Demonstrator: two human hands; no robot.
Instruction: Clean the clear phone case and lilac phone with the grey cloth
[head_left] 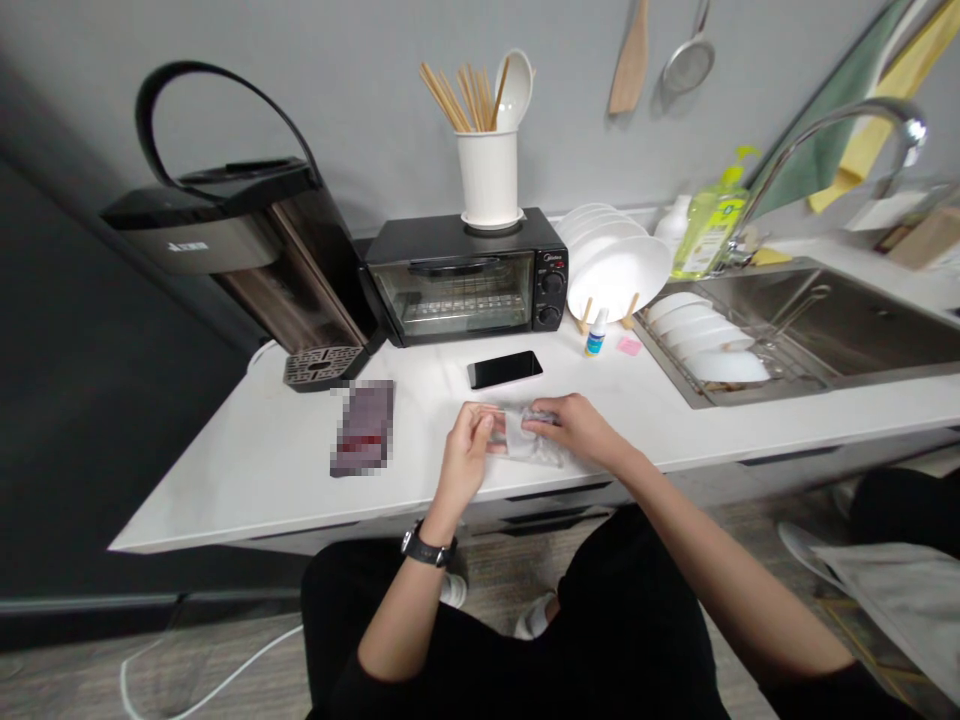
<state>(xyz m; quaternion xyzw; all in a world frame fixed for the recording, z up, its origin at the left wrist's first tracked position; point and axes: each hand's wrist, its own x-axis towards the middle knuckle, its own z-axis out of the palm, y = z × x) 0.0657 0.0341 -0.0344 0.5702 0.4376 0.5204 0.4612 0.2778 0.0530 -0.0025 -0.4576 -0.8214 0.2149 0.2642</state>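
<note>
Just above the front part of the white counter, both of my hands are closed on a clear plastic bag (pixel 531 450) with something whitish in it that I cannot make out. My left hand (pixel 472 438), with a dark watch on its wrist, pinches the bag's left side. On the right side, my right hand (pixel 568 425) grips it with thumb and fingers. A black-screened phone (pixel 505 370) lies flat just behind my hands. Beyond it to the right stand a small white-and-blue bottle (pixel 596 335) and a pink slip (pixel 629 346). A blurred-out purplish packet (pixel 363 428) lies to the left.
A black toaster oven (pixel 465 285) with a white utensil cup (pixel 489 180) on top stands behind. At left is a tall drink machine (pixel 300 260). White plates (pixel 619 280) stand in a rack beside the sink (pixel 862 320). Another person's leg (pixel 907 515) shows at far right.
</note>
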